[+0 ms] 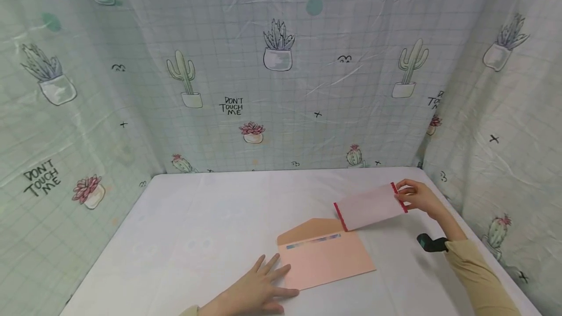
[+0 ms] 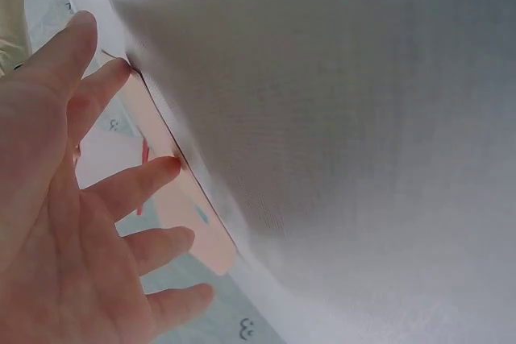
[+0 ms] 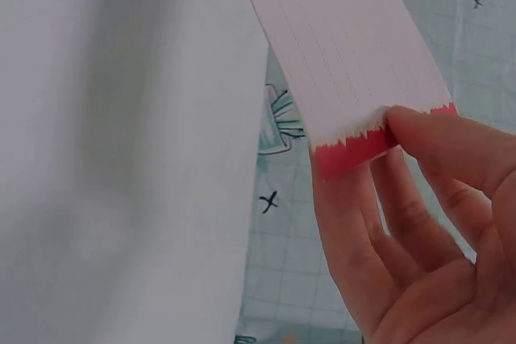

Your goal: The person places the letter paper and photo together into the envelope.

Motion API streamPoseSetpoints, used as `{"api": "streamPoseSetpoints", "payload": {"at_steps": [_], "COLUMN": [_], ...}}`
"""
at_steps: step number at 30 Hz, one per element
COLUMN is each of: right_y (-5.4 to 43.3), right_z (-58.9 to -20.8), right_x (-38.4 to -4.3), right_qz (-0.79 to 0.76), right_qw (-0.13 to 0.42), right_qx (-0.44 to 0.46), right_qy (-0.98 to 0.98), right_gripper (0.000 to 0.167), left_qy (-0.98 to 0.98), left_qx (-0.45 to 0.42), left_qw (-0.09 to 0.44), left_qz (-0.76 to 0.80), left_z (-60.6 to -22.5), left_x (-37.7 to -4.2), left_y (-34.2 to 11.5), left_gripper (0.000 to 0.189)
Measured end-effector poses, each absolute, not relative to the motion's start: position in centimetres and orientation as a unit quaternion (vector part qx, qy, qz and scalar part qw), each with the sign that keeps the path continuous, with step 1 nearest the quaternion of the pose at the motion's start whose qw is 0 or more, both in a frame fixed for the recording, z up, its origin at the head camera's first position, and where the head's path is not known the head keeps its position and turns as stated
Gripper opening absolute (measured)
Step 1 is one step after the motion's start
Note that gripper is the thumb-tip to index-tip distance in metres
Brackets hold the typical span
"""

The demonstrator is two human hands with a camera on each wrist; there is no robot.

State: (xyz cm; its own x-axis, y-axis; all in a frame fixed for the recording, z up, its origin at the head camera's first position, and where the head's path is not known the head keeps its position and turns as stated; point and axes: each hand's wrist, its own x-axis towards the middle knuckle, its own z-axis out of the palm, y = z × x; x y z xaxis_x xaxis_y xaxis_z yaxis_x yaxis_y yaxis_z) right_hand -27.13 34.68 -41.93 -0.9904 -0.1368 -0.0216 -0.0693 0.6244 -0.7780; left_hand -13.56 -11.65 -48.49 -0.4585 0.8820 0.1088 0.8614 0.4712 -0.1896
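A peach envelope (image 1: 325, 262) lies on the table with its darker flap (image 1: 309, 229) folded open away from me. A thin strip of coloured pattern shows at its mouth. My left hand (image 1: 259, 284) rests at the envelope's left edge, fingers spread and straight; in the left wrist view its fingertips (image 2: 168, 168) touch that edge. My right hand (image 1: 419, 198) pinches a pale pink card (image 1: 369, 206) by its red right end, thumb on top and fingers beneath, as the right wrist view shows. The card is raised and tilted, its red-edged left end near the envelope's upper right corner.
A white cloth covers the table (image 1: 197, 218). Behind it and at both sides hang curtains (image 1: 307, 87) printed with cacti. A dark wrist camera (image 1: 432, 243) sticks out from my right forearm over the table's right side.
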Motion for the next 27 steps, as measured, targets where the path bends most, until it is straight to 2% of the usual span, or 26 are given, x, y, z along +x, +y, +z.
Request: {"api": "streamPoseSetpoints", "payload": {"at_steps": [6,17,27], "right_y": [34.1,33.1,32.6], "right_z": [-43.0,-44.5,-44.9], "right_x": [-27.6,-28.6,-28.7], "right_qz": [-0.389,-0.355,-0.36], "right_qw": [-0.025,-0.066,-0.054], "right_qx": [-0.039,-0.051,-0.092], "right_qy": [0.92,0.931,0.927], "right_gripper": [0.026,0.019,0.043], "left_qy": [-0.853,-0.85,-0.854], "left_qx": [-0.51,-0.517,-0.512], "left_qw": [0.091,0.081,0.079], "left_qz": [0.061,0.057,0.045], "left_z": [-48.4,-47.9,-47.9], "left_x": [-13.6,-13.5,-13.4], "left_y": [-11.8,-11.9,-11.9], "left_gripper": [0.046,0.047,0.046]}}
